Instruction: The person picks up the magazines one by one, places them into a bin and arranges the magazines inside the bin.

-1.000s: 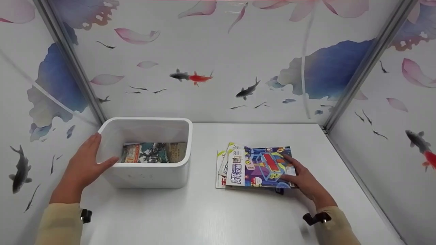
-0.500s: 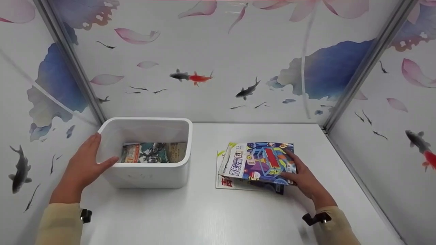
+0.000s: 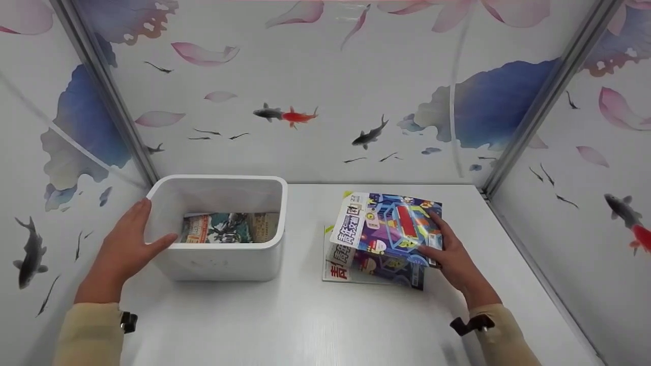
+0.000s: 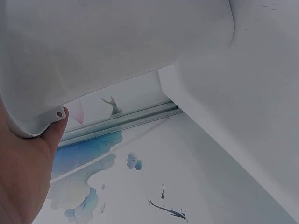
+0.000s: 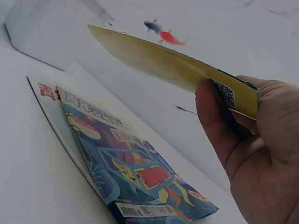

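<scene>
I have the right hand [image 3: 455,264] pinching a magazine [image 3: 391,223] above the stacked magazines [image 3: 384,272] on the table [image 3: 305,325], the left hand [image 3: 124,246] touching the white bin [image 3: 229,265], thumb and fingers spread apart.

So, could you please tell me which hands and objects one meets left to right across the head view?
The bare left hand, a white rectangular plastic bin, the held glossy purple-and-blue magazine, the bare right hand.

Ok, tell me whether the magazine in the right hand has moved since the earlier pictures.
Yes: the magazine has risen off the pile, toward the table's back edge in the head view.
</scene>
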The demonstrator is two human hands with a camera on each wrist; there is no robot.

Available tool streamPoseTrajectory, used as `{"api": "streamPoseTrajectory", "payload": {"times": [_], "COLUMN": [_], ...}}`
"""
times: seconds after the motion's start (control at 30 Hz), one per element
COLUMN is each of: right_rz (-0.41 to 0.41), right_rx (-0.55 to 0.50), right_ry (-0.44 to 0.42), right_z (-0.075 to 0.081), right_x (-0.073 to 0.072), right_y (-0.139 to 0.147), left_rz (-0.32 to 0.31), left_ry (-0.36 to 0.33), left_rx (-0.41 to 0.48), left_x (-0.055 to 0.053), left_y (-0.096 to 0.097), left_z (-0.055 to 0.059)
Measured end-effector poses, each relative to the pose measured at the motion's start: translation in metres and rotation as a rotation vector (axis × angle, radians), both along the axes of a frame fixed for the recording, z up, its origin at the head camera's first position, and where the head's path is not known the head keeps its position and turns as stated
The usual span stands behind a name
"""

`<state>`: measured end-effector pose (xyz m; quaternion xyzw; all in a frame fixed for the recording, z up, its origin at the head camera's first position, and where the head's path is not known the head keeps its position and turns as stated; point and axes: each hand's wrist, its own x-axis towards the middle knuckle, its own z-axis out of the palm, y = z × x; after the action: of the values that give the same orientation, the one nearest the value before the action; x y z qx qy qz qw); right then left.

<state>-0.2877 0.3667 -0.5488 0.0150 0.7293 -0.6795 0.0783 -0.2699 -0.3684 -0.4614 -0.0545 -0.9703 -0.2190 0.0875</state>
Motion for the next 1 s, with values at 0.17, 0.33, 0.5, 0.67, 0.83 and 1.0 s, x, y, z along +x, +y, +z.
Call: {"api": "streamPoseTrajectory", "payload": {"times": [0.17, 0.33, 0.5, 0.67, 0.83, 1.0], "right_rz": [0.0, -0.004, -0.008, 0.009, 0.008, 0.017], "right_rx": [-0.037, -0.043, -0.092, -0.13, -0.146, -0.158], "right_ry": [-0.006, -0.001, 0.008, 0.038, 0.039, 0.05], "right_z": [0.008, 0.014, 0.019, 0.025, 0.034, 0.044], "right_x": [-0.002, -0.005, -0.007, -0.008, -0.01, -0.013], "right_y": [-0.006, -0.011, -0.015, -0.02, -0.027, -0.034], "left_rz": [0.0, -0.001, -0.001, 0.001, 0.002, 0.005], "left_ry": [0.004, 0.01, 0.013, -0.001, -0.003, 0.0], "left_rx": [0.004, 0.003, 0.001, 0.006, 0.008, 0.006], "left_x": [-0.001, -0.001, -0.001, 0.001, 0.002, 0.002], "left_y": [0.0, 0.001, 0.0, 0.002, 0.002, 0.002], "left_z": [0.001, 0.0, 0.0, 0.0, -0.001, -0.001]}}
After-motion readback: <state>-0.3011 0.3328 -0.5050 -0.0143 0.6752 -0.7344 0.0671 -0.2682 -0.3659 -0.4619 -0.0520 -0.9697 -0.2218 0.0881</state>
